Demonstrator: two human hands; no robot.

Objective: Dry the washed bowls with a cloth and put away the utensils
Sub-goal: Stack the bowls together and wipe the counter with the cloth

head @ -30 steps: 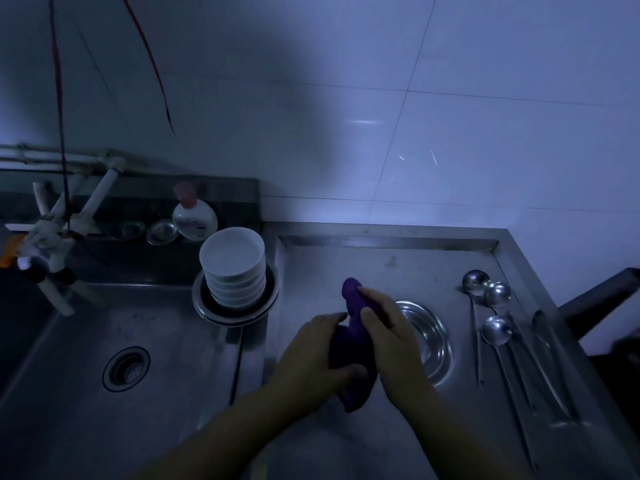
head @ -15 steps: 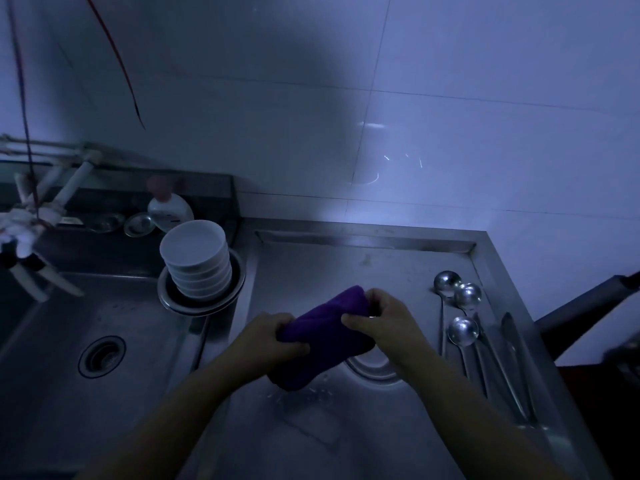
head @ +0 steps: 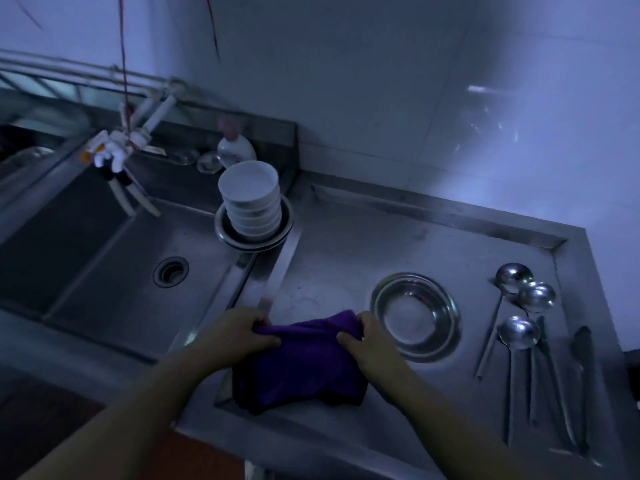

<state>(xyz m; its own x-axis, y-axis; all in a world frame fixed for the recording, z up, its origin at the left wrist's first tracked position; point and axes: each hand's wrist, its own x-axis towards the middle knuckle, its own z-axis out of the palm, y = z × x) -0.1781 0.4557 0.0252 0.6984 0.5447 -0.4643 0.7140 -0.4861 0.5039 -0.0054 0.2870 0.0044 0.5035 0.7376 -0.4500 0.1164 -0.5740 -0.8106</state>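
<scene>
Head view, nearest first: my two hands hold the purple cloth (head: 301, 362) stretched between them over the worktop (head: 346, 244), the left hand (head: 242, 332) pinching its left top corner and the right hand (head: 367, 341) pinching the right, with the rest hanging slack below. Just right of the cloth sits a steel bowl (head: 415, 315), upright; right of that bowl lie the ladles and long utensils (head: 519, 334) in a row. Left of and beyond the cloth stands the stack of white bowls (head: 251, 202) on steel plates at the sink (head: 104, 254) edge. To dry well, I'd keep the cloth spread flat, lay it into a bowl and wipe round the wall. Half a second back the cloth was bunched in front of the steel bowl; now it is opened out and the bowl is uncovered.
</scene>
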